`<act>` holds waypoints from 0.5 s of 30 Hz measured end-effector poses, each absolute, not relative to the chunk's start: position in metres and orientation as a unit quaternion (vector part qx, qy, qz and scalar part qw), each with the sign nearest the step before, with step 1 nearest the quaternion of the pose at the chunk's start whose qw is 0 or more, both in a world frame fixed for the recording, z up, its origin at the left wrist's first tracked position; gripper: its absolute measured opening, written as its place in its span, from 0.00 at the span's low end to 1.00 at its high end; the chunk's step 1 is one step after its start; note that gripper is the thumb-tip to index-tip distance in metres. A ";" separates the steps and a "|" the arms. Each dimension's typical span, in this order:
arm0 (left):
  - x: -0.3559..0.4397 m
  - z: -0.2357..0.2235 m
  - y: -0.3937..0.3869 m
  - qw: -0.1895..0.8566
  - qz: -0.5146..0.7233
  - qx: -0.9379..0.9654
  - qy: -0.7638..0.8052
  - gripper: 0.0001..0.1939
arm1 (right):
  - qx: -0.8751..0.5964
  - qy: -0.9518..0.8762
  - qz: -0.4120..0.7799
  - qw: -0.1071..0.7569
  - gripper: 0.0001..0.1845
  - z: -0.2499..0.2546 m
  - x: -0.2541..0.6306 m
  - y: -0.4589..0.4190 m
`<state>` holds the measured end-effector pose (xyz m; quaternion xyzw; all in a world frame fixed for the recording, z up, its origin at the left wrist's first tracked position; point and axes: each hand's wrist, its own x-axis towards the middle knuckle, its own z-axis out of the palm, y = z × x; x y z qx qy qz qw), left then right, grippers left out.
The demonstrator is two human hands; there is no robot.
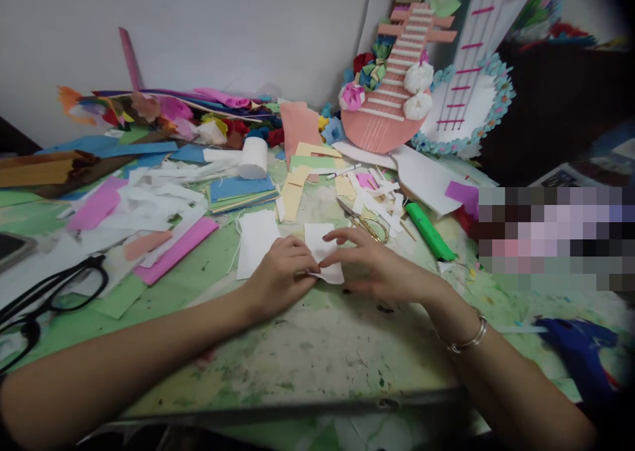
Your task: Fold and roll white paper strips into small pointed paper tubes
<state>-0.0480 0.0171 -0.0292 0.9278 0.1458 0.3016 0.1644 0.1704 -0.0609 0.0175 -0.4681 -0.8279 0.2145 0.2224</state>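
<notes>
A small white paper piece (323, 252) lies on the green, paint-stained table (317, 345) in the middle. My left hand (280, 272) pinches its left edge with curled fingers. My right hand (370, 266) presses and pinches the right side of the same piece; a silver bracelet (464, 342) sits on that wrist. A larger white sheet (255, 239) lies just left of my left hand. Gold-handled scissors (367, 223) rest just beyond my right hand.
Coloured paper scraps and strips cover the back of the table. A white tape roll (254, 157), a green marker (429, 229), black-framed glasses (44, 299) at left, a blue glue gun (580, 348) at right and paper guitar crafts (397, 87) against the wall surround the work spot.
</notes>
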 end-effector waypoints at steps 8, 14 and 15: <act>-0.050 -0.026 0.026 0.263 0.285 0.912 0.130 0.06 | -0.420 -0.851 0.203 0.241 0.10 -0.004 0.172 -0.063; -0.052 -0.022 0.031 0.279 0.284 0.913 0.093 0.06 | -0.406 -0.842 0.228 0.272 0.09 -0.001 0.173 -0.063; -0.051 -0.022 0.031 0.283 0.290 0.909 0.098 0.06 | -0.408 -0.834 0.240 0.285 0.09 -0.001 0.172 -0.063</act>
